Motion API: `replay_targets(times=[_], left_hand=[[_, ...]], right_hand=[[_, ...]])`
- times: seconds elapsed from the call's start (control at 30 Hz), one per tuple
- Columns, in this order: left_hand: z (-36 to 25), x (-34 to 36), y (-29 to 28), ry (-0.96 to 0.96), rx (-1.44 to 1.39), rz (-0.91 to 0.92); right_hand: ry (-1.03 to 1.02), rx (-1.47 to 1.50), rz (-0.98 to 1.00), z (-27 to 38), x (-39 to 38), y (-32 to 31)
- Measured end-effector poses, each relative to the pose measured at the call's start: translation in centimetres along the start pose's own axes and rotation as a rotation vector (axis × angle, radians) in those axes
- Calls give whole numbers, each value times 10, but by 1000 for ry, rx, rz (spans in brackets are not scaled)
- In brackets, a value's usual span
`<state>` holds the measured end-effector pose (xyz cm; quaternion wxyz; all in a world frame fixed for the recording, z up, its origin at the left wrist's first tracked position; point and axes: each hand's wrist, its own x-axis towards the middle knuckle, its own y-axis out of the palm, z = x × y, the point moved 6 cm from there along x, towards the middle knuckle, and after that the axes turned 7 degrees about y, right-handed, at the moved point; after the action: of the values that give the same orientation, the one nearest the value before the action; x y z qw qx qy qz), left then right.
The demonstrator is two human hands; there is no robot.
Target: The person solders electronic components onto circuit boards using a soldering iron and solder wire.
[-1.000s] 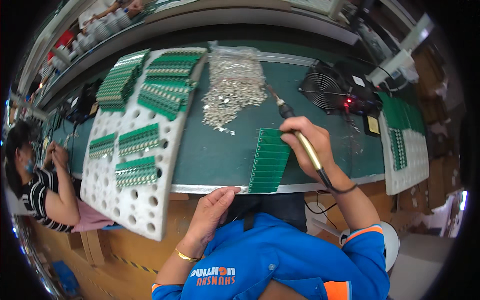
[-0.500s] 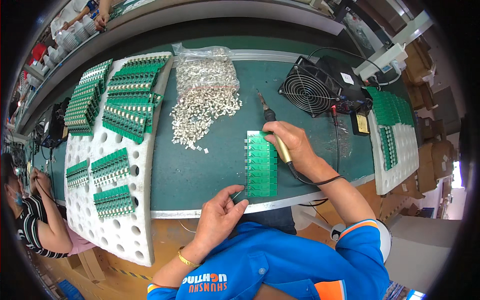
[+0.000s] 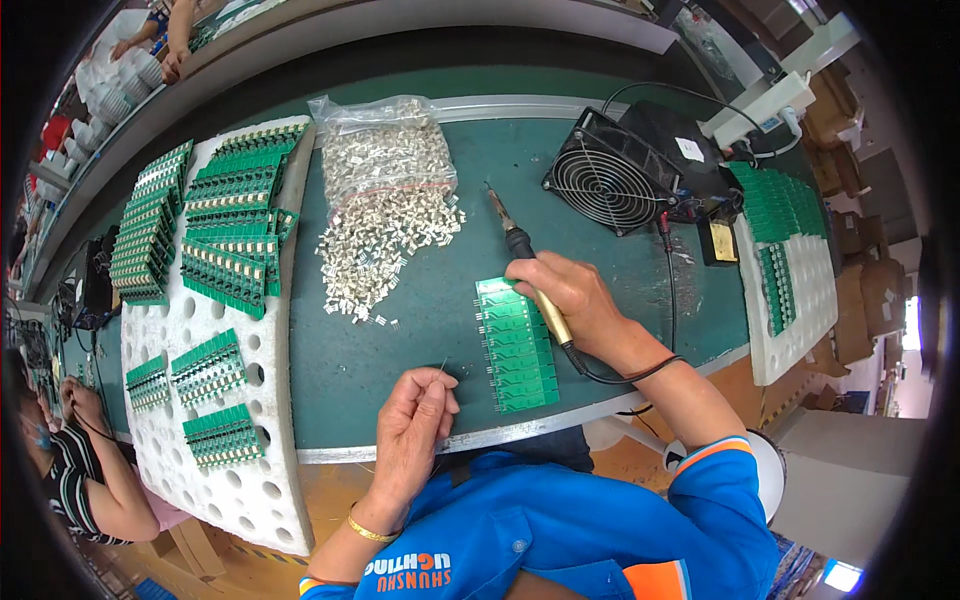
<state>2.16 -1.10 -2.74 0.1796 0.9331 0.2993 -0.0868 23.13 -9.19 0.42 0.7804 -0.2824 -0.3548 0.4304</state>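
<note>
We look steeply down from a single head-worn fisheye camera, close above the green table (image 3: 420, 330), our forearms entering from the lower edge and straight edges bending toward the rim.

Both forearms came up from the lower edge, in blue sleeves with orange cuffs. The left hand (image 3: 415, 425) lay low and near the body, back upward, fingers (image 3: 437, 393) pinched together at the tips, a gold bangle on its wrist. The right hand (image 3: 570, 300) reached farther forward and to the right, fingers curled in a closed, pen-like grip, wrist slightly bent.
</note>
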Motion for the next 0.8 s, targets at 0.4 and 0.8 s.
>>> replay_targets(times=[0.4,0.8], left_hand=[[-2,2,3,15,104,10],[-9,19,-2,110,231,-59]], right_hand=[[-12,-5,-28,1,-4,-1],[-63,-31,-45,0,-9,-2]])
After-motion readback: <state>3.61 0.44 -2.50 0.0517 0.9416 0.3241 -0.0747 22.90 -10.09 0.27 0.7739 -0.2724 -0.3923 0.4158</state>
